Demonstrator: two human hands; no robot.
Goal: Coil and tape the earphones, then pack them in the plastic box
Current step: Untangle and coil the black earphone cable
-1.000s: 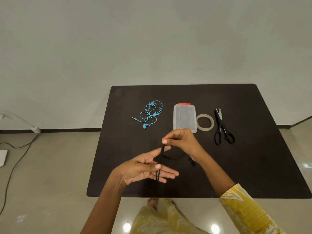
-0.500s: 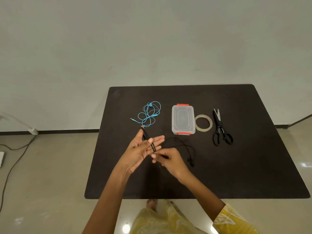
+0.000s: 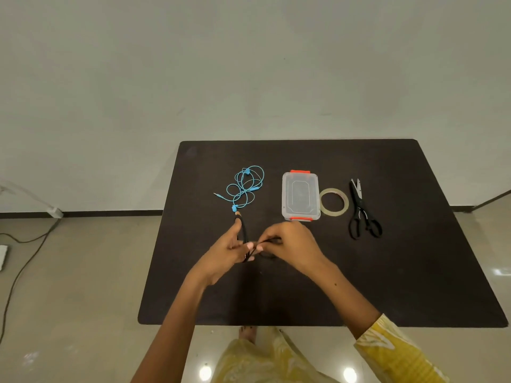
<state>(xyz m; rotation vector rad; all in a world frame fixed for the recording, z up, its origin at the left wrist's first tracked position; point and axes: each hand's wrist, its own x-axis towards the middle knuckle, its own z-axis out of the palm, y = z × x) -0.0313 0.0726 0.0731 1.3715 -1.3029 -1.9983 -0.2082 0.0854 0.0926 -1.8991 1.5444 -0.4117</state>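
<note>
Black earphones [image 3: 244, 230] are looped around the fingers of my left hand [image 3: 225, 252], which is raised above the middle of the dark table [image 3: 387, 272]. My right hand [image 3: 290, 246] pinches the loose part of the black cord beside the left fingertips. Blue earphones [image 3: 244, 187] lie tangled on the table behind my left hand. A clear plastic box [image 3: 300, 196] with orange clips sits closed to their right. A roll of clear tape [image 3: 333, 202] lies next to the box.
Black scissors [image 3: 363, 214] lie right of the tape, blades pointing away. A cable [image 3: 19, 266] runs across the floor at left. The table's near edge is just in front of my yellow clothing [image 3: 265, 357].
My left hand rose and turned upright with the cord around its fingers. My right hand swung down under the left fingers, then back up beside them, drawing in the slack cord.
</note>
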